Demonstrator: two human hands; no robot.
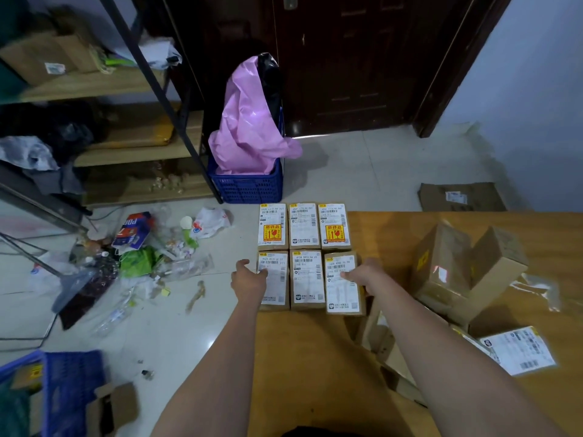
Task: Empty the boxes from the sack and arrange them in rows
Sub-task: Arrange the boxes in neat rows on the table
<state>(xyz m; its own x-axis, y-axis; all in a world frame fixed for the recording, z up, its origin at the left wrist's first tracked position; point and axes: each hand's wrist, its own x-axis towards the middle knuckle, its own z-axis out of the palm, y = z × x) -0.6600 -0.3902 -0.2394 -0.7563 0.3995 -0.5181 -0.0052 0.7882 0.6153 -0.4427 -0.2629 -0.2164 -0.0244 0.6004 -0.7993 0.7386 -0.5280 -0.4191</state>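
Six labelled boxes [304,257] in two rows of three, left hand [249,279] flat and open against the near-left box [273,280], right hand [362,275] open on the near-right box [344,283], spare cartons [463,272] on the desk [315,357]

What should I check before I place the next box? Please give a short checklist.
1. Far row of three boxes straight: ok.
2. Near row: right box sits tilted: not ok.
3. Left hand steadies the left box: ok.
4. Right hand touches the tilted box: ok.
5. More boxes waiting on the right: ok.
6. Sack empty: cannot tell.
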